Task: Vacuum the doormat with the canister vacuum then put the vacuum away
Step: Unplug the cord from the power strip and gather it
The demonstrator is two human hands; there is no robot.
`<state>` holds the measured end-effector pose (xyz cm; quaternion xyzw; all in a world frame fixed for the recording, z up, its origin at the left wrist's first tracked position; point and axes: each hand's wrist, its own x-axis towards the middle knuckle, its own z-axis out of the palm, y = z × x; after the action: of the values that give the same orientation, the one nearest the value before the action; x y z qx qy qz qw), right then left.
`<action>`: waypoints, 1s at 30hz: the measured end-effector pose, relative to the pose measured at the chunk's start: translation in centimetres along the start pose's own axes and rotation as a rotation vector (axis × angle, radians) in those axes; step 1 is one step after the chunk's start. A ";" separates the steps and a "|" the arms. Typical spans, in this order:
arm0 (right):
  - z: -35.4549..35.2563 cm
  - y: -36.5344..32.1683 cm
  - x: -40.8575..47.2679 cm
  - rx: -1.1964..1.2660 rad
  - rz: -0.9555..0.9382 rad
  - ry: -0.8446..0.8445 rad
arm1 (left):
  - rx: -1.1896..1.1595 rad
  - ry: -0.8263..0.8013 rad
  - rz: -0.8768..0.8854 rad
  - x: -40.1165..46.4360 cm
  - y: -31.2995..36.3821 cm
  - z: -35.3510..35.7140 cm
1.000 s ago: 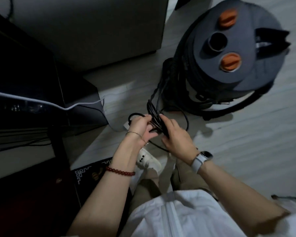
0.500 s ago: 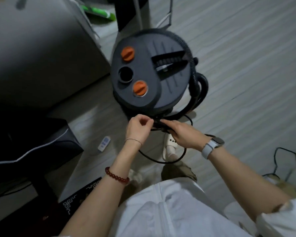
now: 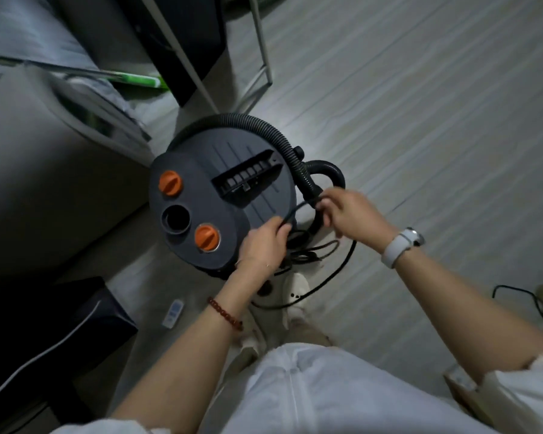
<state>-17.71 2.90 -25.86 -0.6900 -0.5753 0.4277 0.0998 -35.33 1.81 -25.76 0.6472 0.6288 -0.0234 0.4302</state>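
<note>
The dark grey canister vacuum [image 3: 220, 195] stands on the pale wood floor in front of me, its lid showing two orange knobs and a round port. Its black ribbed hose [image 3: 282, 142] curls over the far right rim. A black power cord [image 3: 298, 209] stretches between my hands and loops down to the floor by my feet. My left hand [image 3: 262, 245] grips the cord at the vacuum's near right edge. My right hand [image 3: 348, 214] grips the cord's other end beside the hose. The doormat is not in view.
A grey sofa [image 3: 44, 170] fills the left side. A dark low cabinet [image 3: 44, 333] sits at lower left, with a white remote [image 3: 173, 313] on the floor beside it. A white metal frame [image 3: 261, 48] and dark panel stand at the back. Another cord [image 3: 533, 300] lies at right.
The view has swung so the vacuum sits nearer the centre. My hands have drawn apart, pulling a length of cord taut between them; the right hand moved up to the right.
</note>
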 end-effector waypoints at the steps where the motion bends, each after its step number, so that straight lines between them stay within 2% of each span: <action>1: -0.7 0.3 0.5 0.141 0.066 0.141 | -0.191 -0.036 0.001 1.0 2.0 -0.5; 3: -2.1 0.4 1.2 0.330 0.118 0.414 | -0.609 -0.108 -0.006 3.3 5.7 -1.9; 5: -3.2 -0.3 1.6 0.489 0.128 0.540 | -0.818 -0.080 -0.006 6.2 8.2 -3.8; 8: -4.1 -2.3 2.3 0.624 0.094 0.557 | -1.033 0.022 -0.003 9.8 10.2 -6.9; 11: -3.8 -3.3 2.4 0.662 0.077 0.475 | -1.176 0.188 -0.014 12.3 10.4 -10.0; 13: -2.6 -2.5 2.3 0.502 0.114 0.424 | -1.217 0.282 -0.037 13.3 8.8 -11.2; 15: -1.0 -1.5 2.6 0.239 0.178 0.419 | -1.078 0.351 -0.055 13.8 6.1 -11.8; 18: -0.6 -3.0 4.1 0.014 0.306 0.632 | -0.696 0.332 -0.032 13.5 1.7 -12.5; 20: -2.1 -5.3 6.0 -0.069 0.314 0.744 | -0.620 0.226 0.012 12.7 -0.2 -13.5; 22: -3.9 -6.9 8.8 -0.103 0.311 0.780 | -0.604 0.191 0.088 11.9 -1.4 -14.9; 26: -2.8 -10.0 14.8 -0.045 0.167 0.723 | -0.585 0.291 0.178 11.0 -2.9 -18.0; 30: 2.3 -12.1 18.1 0.072 0.087 0.554 | -0.417 0.444 0.081 11.6 -8.2 -20.5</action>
<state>-28.44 21.84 -28.23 -0.8005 -0.4805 0.2471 0.2593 -50.23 21.67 -23.86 0.5590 0.6722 0.2652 0.4065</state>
